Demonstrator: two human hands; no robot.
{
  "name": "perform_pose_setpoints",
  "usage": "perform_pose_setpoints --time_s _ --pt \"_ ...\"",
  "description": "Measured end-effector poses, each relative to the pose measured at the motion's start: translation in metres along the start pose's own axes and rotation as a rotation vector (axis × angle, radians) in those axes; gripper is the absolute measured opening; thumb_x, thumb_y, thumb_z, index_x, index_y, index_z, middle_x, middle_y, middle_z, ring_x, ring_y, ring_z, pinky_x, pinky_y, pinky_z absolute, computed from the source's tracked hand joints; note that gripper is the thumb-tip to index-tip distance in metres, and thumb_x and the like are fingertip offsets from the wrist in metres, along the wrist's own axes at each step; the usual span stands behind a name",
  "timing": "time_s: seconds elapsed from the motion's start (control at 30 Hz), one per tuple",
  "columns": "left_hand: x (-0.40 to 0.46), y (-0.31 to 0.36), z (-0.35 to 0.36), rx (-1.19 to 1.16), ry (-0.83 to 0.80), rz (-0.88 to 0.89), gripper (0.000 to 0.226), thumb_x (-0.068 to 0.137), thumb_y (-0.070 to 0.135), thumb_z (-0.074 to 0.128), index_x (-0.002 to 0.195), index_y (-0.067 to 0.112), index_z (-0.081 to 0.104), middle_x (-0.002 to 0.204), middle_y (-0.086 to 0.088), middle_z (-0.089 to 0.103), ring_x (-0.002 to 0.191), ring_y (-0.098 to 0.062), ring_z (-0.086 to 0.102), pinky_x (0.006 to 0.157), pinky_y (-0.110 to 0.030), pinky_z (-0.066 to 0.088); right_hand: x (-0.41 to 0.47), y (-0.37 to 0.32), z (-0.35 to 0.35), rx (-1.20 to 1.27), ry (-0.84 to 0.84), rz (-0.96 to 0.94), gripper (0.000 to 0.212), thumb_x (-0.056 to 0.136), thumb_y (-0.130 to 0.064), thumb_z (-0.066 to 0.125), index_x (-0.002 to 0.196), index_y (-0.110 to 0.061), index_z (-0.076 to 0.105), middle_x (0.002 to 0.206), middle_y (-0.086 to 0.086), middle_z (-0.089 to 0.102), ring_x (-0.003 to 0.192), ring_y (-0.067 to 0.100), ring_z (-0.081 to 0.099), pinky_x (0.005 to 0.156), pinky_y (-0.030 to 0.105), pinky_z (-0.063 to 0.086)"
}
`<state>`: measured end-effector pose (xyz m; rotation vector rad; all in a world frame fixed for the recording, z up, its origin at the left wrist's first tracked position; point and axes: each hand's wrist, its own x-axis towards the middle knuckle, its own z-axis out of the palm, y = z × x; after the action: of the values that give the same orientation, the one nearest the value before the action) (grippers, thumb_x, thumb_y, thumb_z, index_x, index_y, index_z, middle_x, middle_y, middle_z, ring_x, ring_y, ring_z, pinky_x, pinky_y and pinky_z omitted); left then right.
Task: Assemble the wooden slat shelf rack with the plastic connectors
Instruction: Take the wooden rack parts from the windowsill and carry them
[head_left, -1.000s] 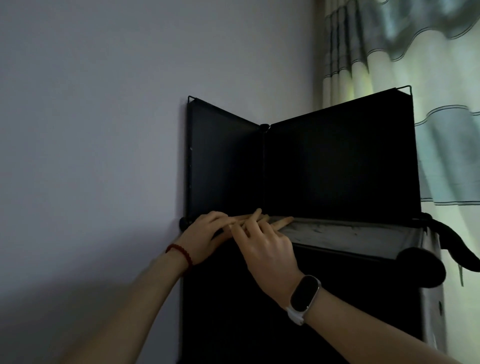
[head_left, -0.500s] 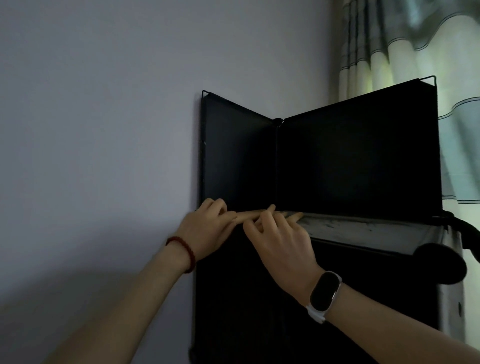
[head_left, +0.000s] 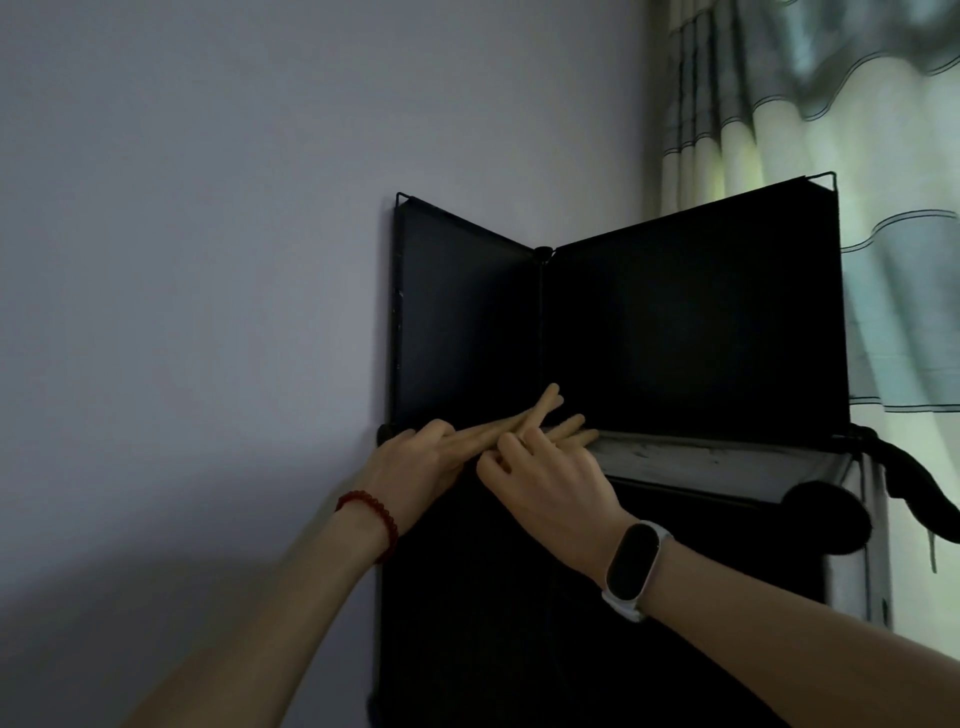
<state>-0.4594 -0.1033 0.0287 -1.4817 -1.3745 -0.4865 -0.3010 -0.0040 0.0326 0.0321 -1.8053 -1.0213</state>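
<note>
head | left hand (head_left: 415, 457) fingers now raised | right hand (head_left: 545, 483) unmoved

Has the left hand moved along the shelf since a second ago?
Barely: the left hand stays by the corner connector, but its fingers now reach further along the left panel.

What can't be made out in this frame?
- Head view: what the left hand and right hand press at the rack's near top edge; the fingers cover it and the light is dim.
- Whether either hand holds a part: cannot tell.
- Rack front below the hands: too dark.
- Rack base: cut off by the bottom edge.
- Dark item at the right corner: too dim to identify.
</note>
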Motion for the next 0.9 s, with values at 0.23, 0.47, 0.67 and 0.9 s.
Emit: perform_pose_setpoints --time_s 0.23,0.47,0.67,0.9 --pt "-0.010 0.017 -0.028 0.020 0.201 0.126 0.081 0.084 0.023 0.051 0.143 0.051 0.002 0.081 0.003 0.056 0.055 -0.004 0.050 0.051 -0.013 0.048 -0.006 0.010 -0.029 0.204 0.040 0.098 0.022 0.082 -0.013 0.043 0.086 -0.010 0.064 0.079 0.007 0.061 0.063 0.019 0.059 0.040 0.020 0.033" --pt "-0.007 0.042 -0.031 -0.119 0.389 -0.081 0.020 0.084 0.027 0.056 0.098 0.013 0.059 0.085 -0.005 0.058 0.073 -0.005 0.052 0.062 -0.018 0.050 -0.014 0.023 -0.053 0.372 0.093 0.339 0.021 0.075 -0.004 0.066 0.095 -0.009 0.061 0.082 0.005 0.059 0.064 0.020 0.056 0.040 0.022 0.038" --pt "0.014 0.088 -0.043 -0.114 0.560 -0.160 0.012 0.084 0.022 0.054 0.093 0.017 0.047 0.085 -0.005 0.053 0.074 -0.004 0.046 0.072 -0.002 0.040 -0.025 0.035 -0.088 0.494 0.155 0.362 0.028 0.076 0.005 0.066 0.101 -0.005 0.059 0.087 0.010 0.060 0.070 0.027 0.060 0.044 0.036 0.051" --pt "0.065 0.120 -0.070 -0.014 0.634 -0.059 0.006 0.090 0.020 0.052 0.091 0.017 0.047 0.081 0.004 0.045 0.060 -0.009 0.044 0.055 -0.017 0.043 -0.027 0.073 -0.124 0.481 0.247 0.454 0.023 0.078 -0.002 0.053 0.099 -0.007 0.061 0.087 0.005 0.061 0.070 0.021 0.059 0.049 0.027 0.046"
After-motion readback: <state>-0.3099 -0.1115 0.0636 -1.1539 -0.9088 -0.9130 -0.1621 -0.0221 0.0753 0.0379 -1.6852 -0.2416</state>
